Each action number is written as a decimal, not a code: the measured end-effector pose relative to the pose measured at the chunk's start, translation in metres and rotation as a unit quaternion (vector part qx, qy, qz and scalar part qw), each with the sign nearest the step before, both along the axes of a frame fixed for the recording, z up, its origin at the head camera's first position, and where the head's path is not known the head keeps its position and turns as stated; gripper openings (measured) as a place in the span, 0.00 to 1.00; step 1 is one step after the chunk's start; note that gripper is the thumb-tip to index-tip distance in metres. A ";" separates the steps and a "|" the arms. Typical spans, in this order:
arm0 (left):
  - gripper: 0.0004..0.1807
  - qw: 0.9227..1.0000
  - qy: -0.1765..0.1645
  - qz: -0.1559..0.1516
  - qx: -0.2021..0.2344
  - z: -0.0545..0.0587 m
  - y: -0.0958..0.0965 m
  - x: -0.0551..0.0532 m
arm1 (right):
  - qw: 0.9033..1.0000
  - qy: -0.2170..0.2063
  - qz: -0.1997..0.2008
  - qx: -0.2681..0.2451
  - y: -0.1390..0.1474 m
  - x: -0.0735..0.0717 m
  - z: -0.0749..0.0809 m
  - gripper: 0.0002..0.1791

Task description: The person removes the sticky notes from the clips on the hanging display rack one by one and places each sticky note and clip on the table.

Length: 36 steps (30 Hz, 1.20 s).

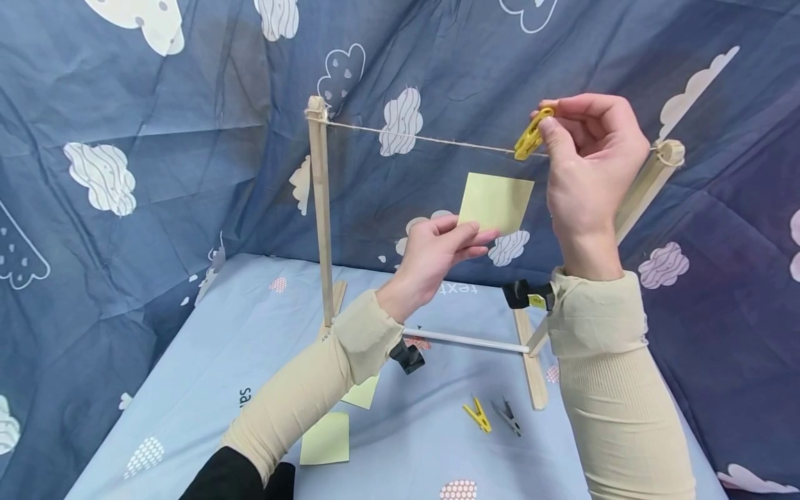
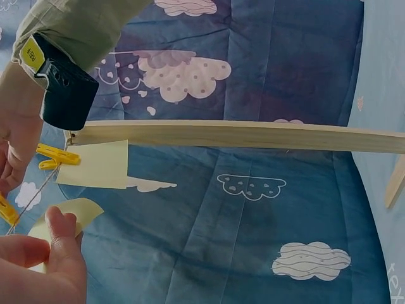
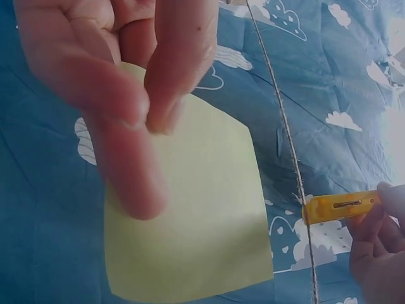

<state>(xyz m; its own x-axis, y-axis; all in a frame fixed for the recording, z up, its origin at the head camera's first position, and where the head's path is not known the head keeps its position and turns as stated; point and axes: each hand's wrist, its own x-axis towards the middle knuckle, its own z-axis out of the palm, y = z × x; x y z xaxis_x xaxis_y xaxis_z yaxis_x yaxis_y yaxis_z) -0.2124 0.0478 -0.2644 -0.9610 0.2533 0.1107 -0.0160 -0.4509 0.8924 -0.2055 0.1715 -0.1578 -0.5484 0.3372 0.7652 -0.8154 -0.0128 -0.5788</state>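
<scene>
My left hand (image 1: 431,253) pinches a pale yellow paper note (image 1: 496,201) at its lower left edge, holding it just below the string (image 1: 431,139). At the string, my right hand (image 1: 590,160) grips a yellow clothespin (image 1: 531,135) between thumb and fingers. The right wrist view shows the tip of this clothespin (image 3: 342,207) meeting the string, with the held note (image 3: 202,209) to one side of it. In the left wrist view, another yellow note (image 2: 95,166) hangs from the string near a post, under a second yellow clothespin (image 2: 63,154); my right hand hides it in the head view.
The string runs between a left wooden post (image 1: 320,208) and a right wooden post (image 1: 650,180), joined low down by a white rod (image 1: 465,340). On the light blue cloth lie a yellow clothespin (image 1: 478,415), a grey clothespin (image 1: 507,418) and two yellow notes (image 1: 325,439).
</scene>
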 end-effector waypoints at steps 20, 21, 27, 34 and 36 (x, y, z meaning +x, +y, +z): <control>0.06 0.999 0.021 -0.027 -0.011 0.002 -0.013 0.006 | 0.999 0.033 0.002 -0.009 0.000 0.012 0.002 0.11; 0.08 0.999 0.019 -0.024 -0.018 0.001 -0.014 0.007 | 0.999 0.033 0.004 -0.013 -0.001 0.014 0.003 0.10; 0.14 0.998 0.023 -0.011 -0.055 0.000 -0.022 0.008 | 0.998 0.033 0.024 -0.041 -0.002 0.025 0.002 0.09; 0.14 0.997 0.037 -0.012 -0.074 -0.002 -0.029 0.013 | 0.998 0.039 0.019 -0.041 0.006 0.033 -0.004 0.08; 0.14 0.996 0.043 -0.011 -0.080 -0.003 -0.030 0.014 | 0.998 0.045 0.007 -0.035 0.010 0.034 -0.007 0.08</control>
<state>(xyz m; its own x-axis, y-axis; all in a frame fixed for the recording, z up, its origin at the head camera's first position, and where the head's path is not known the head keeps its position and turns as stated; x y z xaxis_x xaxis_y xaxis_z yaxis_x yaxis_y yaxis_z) -0.1981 0.0173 -0.2673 -0.9437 0.2957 0.1481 0.0542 -0.3032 0.9514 -0.1718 0.1812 -0.1647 -0.4843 0.3846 0.7859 -0.8631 -0.0628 -0.5012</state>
